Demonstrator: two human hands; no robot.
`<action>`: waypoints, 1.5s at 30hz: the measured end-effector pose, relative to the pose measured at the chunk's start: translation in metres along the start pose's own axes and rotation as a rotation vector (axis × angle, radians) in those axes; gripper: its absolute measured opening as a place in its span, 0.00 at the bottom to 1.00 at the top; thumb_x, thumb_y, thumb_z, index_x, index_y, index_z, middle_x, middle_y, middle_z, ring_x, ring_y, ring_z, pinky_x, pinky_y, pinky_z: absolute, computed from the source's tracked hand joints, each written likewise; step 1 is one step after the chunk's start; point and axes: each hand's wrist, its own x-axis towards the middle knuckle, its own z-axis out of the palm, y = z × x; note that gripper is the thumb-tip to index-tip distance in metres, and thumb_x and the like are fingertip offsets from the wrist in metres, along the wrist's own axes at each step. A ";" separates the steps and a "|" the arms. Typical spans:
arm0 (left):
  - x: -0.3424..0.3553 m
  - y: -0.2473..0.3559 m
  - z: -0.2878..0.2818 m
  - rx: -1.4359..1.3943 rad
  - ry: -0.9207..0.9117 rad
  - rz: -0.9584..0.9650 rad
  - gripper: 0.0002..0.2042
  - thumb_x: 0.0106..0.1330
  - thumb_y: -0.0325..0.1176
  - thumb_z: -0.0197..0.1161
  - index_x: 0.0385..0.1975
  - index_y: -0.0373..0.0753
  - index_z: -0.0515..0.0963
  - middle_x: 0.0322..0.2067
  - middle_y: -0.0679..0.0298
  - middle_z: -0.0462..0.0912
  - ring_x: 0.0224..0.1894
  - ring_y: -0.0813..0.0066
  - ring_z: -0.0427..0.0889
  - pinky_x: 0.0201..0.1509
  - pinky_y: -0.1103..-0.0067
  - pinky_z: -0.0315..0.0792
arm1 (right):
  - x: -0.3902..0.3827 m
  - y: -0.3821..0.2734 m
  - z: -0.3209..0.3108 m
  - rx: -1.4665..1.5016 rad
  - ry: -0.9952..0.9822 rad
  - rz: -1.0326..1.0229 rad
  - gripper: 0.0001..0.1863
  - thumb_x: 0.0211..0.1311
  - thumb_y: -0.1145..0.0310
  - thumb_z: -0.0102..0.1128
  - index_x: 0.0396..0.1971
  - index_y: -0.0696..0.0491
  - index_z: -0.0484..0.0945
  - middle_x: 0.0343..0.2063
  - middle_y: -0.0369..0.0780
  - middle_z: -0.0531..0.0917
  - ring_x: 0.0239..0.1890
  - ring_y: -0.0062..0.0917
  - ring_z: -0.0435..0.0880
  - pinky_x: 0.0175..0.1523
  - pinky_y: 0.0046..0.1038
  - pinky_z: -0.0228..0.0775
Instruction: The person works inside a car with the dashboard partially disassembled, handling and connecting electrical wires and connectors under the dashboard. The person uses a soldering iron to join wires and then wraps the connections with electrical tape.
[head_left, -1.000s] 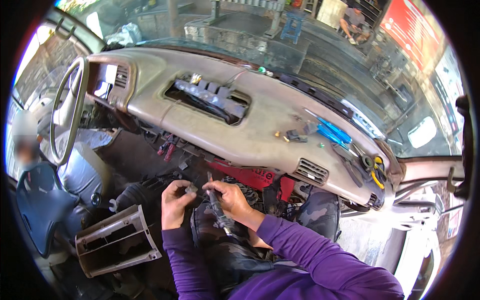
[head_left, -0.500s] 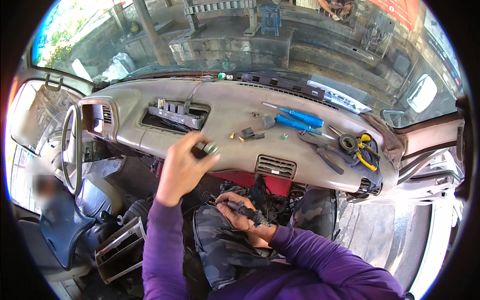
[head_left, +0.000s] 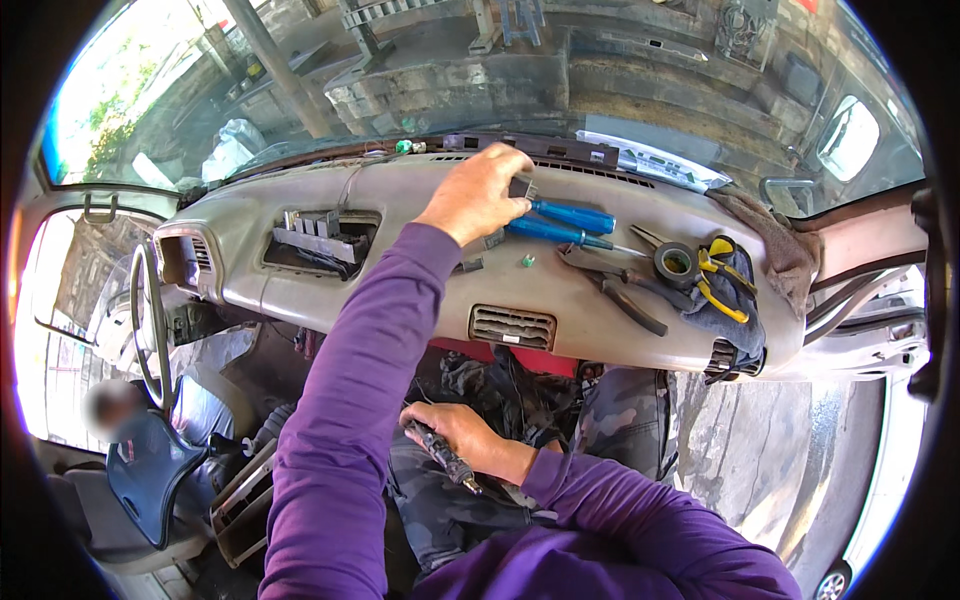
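My left hand (head_left: 478, 195) reaches over the top of the dashboard (head_left: 400, 210), its fingers pinched on a small dark block with metal prongs (head_left: 522, 187). Just right of those fingertips lie two blue-handled screwdrivers (head_left: 575, 216). A small grey block (head_left: 494, 239) shows partly from under the hand, and a black block (head_left: 469, 265) lies below it. Lower down, above my camouflage-trousered lap, my right hand (head_left: 458, 436) is closed around a dark, stubby cylindrical piece with a brass-coloured tip (head_left: 442, 452); its exact kind is unclear.
Pliers (head_left: 625, 290), a tape roll (head_left: 676, 262) and yellow-handled cutters (head_left: 722, 280) lie at the dashboard's right, partly on a dark cloth (head_left: 735, 320). A fuse block (head_left: 318, 238) sits in the left opening. Loose wiring hangs below. Someone is outside beyond the steering wheel (head_left: 150, 310).
My left hand has moved forward and right, from above the dashboard's near edge to beside the screwdrivers. My right hand has turned its piece so the tip points down. The view has shifted slightly.
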 end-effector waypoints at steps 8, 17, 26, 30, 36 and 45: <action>-0.200 0.034 -0.078 -0.436 0.319 -0.572 0.21 0.60 0.31 0.69 0.53 0.34 0.78 0.44 0.60 0.85 0.41 0.72 0.83 0.51 0.76 0.77 | 0.003 -0.010 -0.014 -0.084 0.232 0.002 0.14 0.61 0.78 0.65 0.46 0.54 0.77 0.33 0.40 0.82 0.38 0.27 0.84 0.43 0.29 0.75; -0.369 0.115 0.018 -0.496 0.296 -0.533 0.15 0.68 0.35 0.63 0.50 0.33 0.78 0.57 0.50 0.77 0.61 0.51 0.73 0.64 0.63 0.67 | 0.003 -0.015 0.001 0.915 -0.047 0.167 0.19 0.67 0.72 0.61 0.55 0.51 0.68 0.41 0.44 0.85 0.32 0.26 0.84 0.37 0.28 0.80; -0.465 0.124 -0.206 0.639 0.556 -0.595 0.17 0.75 0.37 0.46 0.26 0.40 0.78 0.27 0.62 0.81 0.29 0.63 0.80 0.34 0.68 0.73 | 0.015 -0.018 -0.031 0.138 0.226 0.120 0.23 0.73 0.53 0.57 0.55 0.57 0.73 0.38 0.43 0.86 0.33 0.22 0.84 0.41 0.24 0.76; -0.554 0.189 -0.312 1.758 0.595 -1.004 0.05 0.70 0.30 0.54 0.39 0.41 0.77 0.31 0.60 0.83 0.28 0.62 0.83 0.35 0.72 0.77 | 0.019 0.003 -0.043 0.111 0.266 0.180 0.21 0.74 0.54 0.57 0.53 0.56 0.75 0.34 0.41 0.86 0.30 0.18 0.83 0.37 0.21 0.73; -0.590 0.309 -0.419 1.934 0.434 -0.664 0.23 0.79 0.46 0.47 0.32 0.35 0.81 0.29 0.56 0.84 0.32 0.59 0.85 0.37 0.70 0.77 | 0.026 0.009 -0.036 0.072 0.278 0.214 0.19 0.74 0.56 0.58 0.51 0.56 0.77 0.32 0.39 0.86 0.28 0.17 0.81 0.35 0.21 0.75; -0.689 0.215 -0.149 0.702 -0.116 -1.610 0.18 0.70 0.46 0.58 0.25 0.37 0.78 0.28 0.46 0.82 0.33 0.41 0.82 0.39 0.54 0.76 | 0.013 0.011 -0.035 0.081 0.247 0.204 0.17 0.72 0.61 0.62 0.50 0.57 0.77 0.32 0.39 0.86 0.30 0.18 0.82 0.37 0.21 0.76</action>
